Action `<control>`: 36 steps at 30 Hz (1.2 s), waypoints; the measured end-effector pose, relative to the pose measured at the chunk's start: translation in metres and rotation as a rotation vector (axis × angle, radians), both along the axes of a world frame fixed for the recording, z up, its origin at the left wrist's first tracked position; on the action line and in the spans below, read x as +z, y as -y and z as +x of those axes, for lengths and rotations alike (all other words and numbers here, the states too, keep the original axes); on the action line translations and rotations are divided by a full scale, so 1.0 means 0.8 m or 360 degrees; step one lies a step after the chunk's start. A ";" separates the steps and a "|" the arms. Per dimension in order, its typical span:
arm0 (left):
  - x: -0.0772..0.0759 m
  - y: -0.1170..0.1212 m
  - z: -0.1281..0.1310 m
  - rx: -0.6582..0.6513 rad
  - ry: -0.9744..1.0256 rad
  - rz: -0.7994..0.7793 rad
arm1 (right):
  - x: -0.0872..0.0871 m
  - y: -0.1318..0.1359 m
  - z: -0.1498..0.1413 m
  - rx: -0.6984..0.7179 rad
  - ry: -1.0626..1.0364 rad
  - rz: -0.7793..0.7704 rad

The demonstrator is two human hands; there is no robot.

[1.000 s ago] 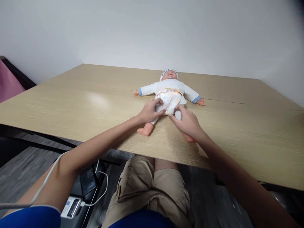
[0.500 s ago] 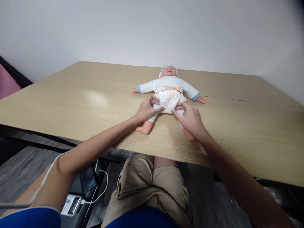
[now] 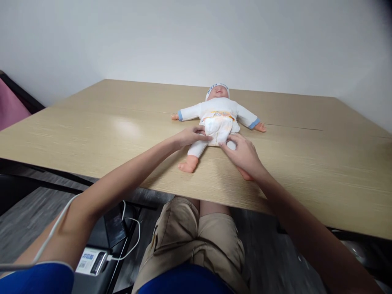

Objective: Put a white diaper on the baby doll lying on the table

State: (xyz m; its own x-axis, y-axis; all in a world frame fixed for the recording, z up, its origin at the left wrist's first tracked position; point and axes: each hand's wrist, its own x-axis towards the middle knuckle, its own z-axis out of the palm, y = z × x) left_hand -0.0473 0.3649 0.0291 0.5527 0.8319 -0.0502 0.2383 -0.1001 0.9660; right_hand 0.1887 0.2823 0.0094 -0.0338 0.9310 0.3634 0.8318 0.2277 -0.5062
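A baby doll (image 3: 219, 105) in a white outfit with blue cuffs and a lettered white cap lies on its back, arms spread and feet towards me. Over its belly and crotch sits a white diaper (image 3: 217, 127) with an orange patterned waistband. My left hand (image 3: 191, 136) pinches the diaper's edge at the doll's leg on the left. On the other side, my right hand (image 3: 240, 150) grips the opposite leg edge between thumb and fingers, covering much of that leg. Part of each hand's fingertips is hidden against the diaper.
The doll rests on a wooden table (image 3: 122, 151) near its front edge. A white power bank (image 3: 92, 261) with a cable lies on a black chair at lower left, beside a dark phone-like slab (image 3: 114, 228). A pink cloth (image 3: 12, 104) shows at far left.
My left hand has tilted flatter and its wrist has risen slightly at the diaper's edge. My right hand has shifted only a little. The doll stays in place.
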 end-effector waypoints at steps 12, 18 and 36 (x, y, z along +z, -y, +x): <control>-0.002 -0.006 0.001 -0.0076 0.0103 -0.0011 | -0.004 -0.003 0.004 -0.0065 -0.0139 0.0080; 0.000 -0.001 0.003 -0.0001 0.0029 0.0105 | -0.004 -0.002 0.005 -0.0055 -0.0054 0.0139; -0.001 0.008 0.004 0.0014 0.0064 -0.0034 | -0.008 -0.006 0.007 -0.0104 -0.0108 0.0157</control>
State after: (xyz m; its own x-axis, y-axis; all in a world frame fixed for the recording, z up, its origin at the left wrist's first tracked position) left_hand -0.0439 0.3585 0.0285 0.5474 0.8356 -0.0457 0.2000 -0.0776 0.9767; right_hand 0.1947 0.2867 0.0027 0.0537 0.8900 0.4529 0.8111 0.2257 -0.5397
